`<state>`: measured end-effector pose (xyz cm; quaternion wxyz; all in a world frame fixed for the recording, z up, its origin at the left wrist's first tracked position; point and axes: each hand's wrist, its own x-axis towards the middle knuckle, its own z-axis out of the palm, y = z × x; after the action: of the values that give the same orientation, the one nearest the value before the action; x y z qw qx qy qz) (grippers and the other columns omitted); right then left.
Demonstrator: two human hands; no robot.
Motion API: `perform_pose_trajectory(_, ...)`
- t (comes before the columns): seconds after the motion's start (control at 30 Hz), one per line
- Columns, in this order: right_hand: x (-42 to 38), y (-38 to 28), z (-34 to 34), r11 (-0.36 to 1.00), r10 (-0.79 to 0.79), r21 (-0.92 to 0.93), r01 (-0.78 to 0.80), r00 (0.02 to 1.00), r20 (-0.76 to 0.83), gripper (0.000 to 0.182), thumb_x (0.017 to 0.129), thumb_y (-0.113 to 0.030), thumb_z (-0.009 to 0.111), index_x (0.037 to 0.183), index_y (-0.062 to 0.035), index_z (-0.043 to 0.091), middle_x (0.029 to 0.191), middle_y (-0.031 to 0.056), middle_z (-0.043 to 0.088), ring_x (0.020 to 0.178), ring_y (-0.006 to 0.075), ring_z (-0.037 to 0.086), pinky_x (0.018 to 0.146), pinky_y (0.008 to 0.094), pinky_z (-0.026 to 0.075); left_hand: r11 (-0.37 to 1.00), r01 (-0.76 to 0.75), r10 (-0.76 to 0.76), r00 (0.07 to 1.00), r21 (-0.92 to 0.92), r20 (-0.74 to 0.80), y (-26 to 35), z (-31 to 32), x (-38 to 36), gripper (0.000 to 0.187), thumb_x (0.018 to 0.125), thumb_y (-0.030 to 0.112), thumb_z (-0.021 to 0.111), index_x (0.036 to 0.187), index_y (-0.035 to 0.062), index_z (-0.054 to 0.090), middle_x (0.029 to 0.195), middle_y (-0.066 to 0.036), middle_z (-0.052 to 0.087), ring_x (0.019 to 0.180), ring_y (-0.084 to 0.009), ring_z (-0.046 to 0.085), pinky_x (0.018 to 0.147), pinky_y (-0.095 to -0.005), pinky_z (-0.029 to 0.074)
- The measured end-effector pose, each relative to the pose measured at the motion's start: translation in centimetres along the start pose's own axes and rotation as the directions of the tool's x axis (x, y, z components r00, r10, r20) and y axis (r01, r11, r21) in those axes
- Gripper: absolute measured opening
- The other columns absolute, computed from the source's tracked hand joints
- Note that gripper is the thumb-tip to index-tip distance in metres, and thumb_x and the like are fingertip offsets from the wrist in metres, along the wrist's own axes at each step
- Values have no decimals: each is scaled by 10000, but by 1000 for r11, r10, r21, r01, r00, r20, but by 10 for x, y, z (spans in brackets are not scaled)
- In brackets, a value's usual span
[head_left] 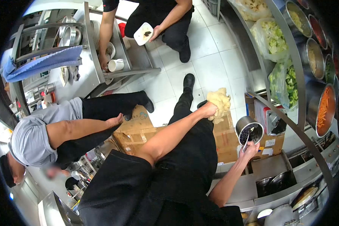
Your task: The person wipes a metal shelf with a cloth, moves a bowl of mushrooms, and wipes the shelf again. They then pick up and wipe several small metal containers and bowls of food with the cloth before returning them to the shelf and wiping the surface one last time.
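My left hand [210,109] is closed on a crumpled pale yellow cloth [219,103], which hangs out past my fingers above the floor. My right hand [250,150] grips a round metal pot [244,123] at its near rim, together with the handle of a spoon [247,140]. Dark contents [253,132] show inside the pot, and the spoon's bowl end reaches into them. The two hands are apart, the cloth to the left of the pot.
A co-worker crouches at the top with a white container [143,34]; another person in grey [45,132] bends at left. Flattened cardboard [139,130] covers floor tiles. Shelves at right hold bagged vegetables [272,39] and a carrot bowl [322,109]. A metal counter [235,188] stands lower right.
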<state>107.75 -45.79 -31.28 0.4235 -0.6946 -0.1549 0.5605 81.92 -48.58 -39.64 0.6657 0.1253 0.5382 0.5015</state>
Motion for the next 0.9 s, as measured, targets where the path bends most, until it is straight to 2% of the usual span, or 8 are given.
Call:
perform_pose_trajectory(0.3, 0, -6, -13, 998, -52, -17, 52, 999, -7, 495, 532, 84, 462, 1019, 17, 525, 899, 78, 583, 679, 145, 558, 588, 225, 458, 983, 68, -72, 997, -170, -14, 66, 32, -19, 29, 877, 120, 515, 868, 99, 532, 771, 19, 530, 656, -95, 487, 551, -265, 410)
perform_pose_trajectory(0.47, -3, -12, -10, 994, -97, 40, 97, 995, -8, 506, 521, 88, 462, 1020, 30, 526, 900, 80, 583, 711, 165, 566, 633, 240, 474, 981, -11, 38, 990, -193, 133, 58, 22, -13, 127, 899, 182, 527, 989, 98, 557, 872, -21, 578, 759, -114, 559, 605, -282, 482)
perform_pose_trajectory(0.63, -41, -48, 28, 994, -109, -35, 107, 990, -85, 447, 590, 75, 507, 1029, 10, 560, 836, 52, 574, 683, 159, 545, 602, 272, 455, 803, 495, -397, 860, -332, 322, 117, -2, -22, 280, 903, 225, 530, 1089, 17, 558, 1004, -93, 614, 836, -175, 605, 673, -334, 526)
perform_pose_trajectory(0.67, -49, -51, 30, 991, -122, -75, 114, 985, -121, 311, 625, 58, 530, 920, -33, 564, 722, 2, 514, 595, 120, 482, 522, 267, 403, 832, 440, -360, 892, -338, 274, 78, -30, -8, 383, 890, 322, 546, 1155, 46, 542, 1117, -125, 596, 941, -240, 615, 791, -416, 518)
perform_pose_trajectory(0.73, -42, -57, 34, 986, -165, -64, 157, 974, -153, 263, 557, 116, 504, 776, -28, 527, 664, -1, 476, 544, 115, 454, 474, 274, 382, 811, 409, -48, 758, -418, 650, 57, -45, 21, 414, 880, 351, 553, 1184, 72, 513, 1134, -116, 582, 973, -250, 601, 819, -432, 515)
perform_pose_trajectory(0.77, -32, -55, 40, 984, -173, 18, 176, 978, -120, 272, 522, 140, 480, 740, -20, 507, 648, 10, 486, 532, 111, 462, 453, 278, 377, 783, 190, -89, 977, -592, 196, 130, 9, -28, 426, 874, 378, 551, 1178, 81, 516, 1114, -112, 587, 989, -256, 589, 829, -441, 502)
perform_pose_trajectory(0.83, -42, -67, 48, 989, -128, 61, 135, 985, -113, 301, 597, 114, 476, 853, -23, 557, 592, 3, 499, 399, 80, 378, 367, 250, 291, 790, 300, -42, 897, -535, 441, 72, -37, 10, 428, 865, 388, 548, 1161, 79, 522, 1106, -116, 587, 996, -275, 580, 857, -457, 480)
perform_pose_trajectory(0.9, -37, -72, 46, 974, -89, 204, 99, 994, -58, 238, 570, 121, 485, 746, -39, 489, 605, 16, 457, 433, 108, 405, 385, 253, 304, 654, 401, -257, 915, -641, 311, 86, -30, 1, 334, 892, 289, 482, 1100, 33, 537, 1082, -156, 578, 985, -300, 573, 890, -460, 469)
